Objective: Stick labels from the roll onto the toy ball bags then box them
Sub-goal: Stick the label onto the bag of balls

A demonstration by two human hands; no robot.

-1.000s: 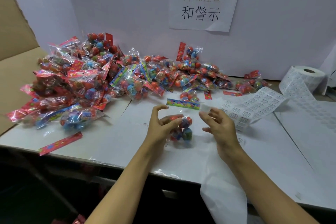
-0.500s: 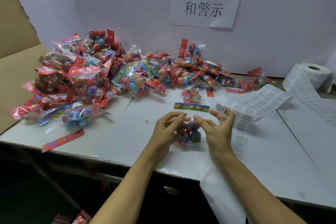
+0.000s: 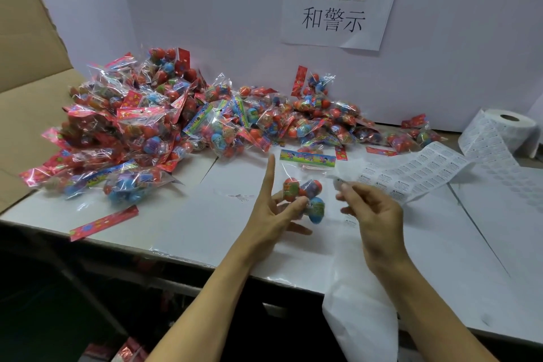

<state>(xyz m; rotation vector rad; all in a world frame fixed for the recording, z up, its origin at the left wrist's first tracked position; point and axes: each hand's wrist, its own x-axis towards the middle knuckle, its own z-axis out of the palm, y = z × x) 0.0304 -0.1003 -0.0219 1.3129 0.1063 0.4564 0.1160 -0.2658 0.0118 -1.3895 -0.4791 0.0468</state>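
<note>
Crinkly plastic toy ball bag (image 3: 304, 185) is sitting mid-worktop, left hand (image 3: 274, 214) steadying it, index sticking out at 12. Right hand (image 3: 371, 209) is pinching a label (image 3: 338, 182) at 3 o'clock; could easily wrinkle going on.

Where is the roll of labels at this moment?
In the head view the label roll stands at the far right of the table, against the white back wall; its strip runs left toward the right hand.
</note>
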